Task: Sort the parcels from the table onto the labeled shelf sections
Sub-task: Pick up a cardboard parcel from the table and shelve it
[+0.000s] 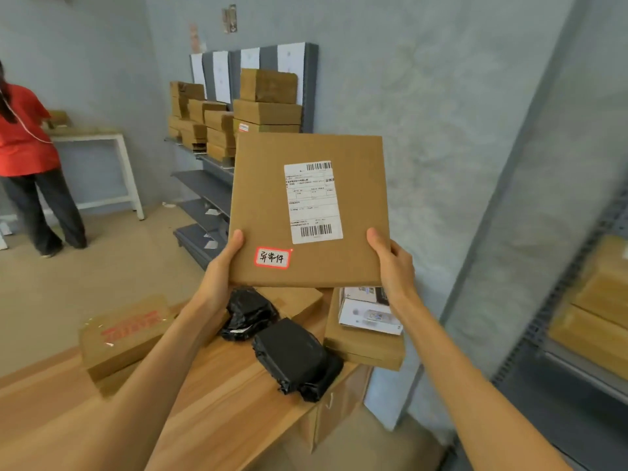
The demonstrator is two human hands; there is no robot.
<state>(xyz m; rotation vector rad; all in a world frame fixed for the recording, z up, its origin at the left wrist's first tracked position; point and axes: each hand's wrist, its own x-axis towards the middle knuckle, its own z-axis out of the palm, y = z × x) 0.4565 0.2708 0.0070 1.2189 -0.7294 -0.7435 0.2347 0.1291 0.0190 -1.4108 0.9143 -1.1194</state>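
Observation:
I hold a flat brown cardboard parcel (261,198) upright in front of me, above the wooden table (217,396). It carries a white shipping label with barcodes and a small red-framed sticker with handwriting. My left hand (222,266) grips its lower left edge, thumb on the front. My right hand (390,263) grips the lower right edge the same way. Below it on the table lie two black plastic-wrapped parcels (289,355), a brown box with red print (125,331) and a flat carton with a white packet on top (363,341).
A grey shelf unit (210,185) against the far wall holds several stacked brown boxes on its top level, with white label sheets behind. Another shelf with boxes (591,321) stands at my right. A person in a red shirt (27,158) works at a white table on the left.

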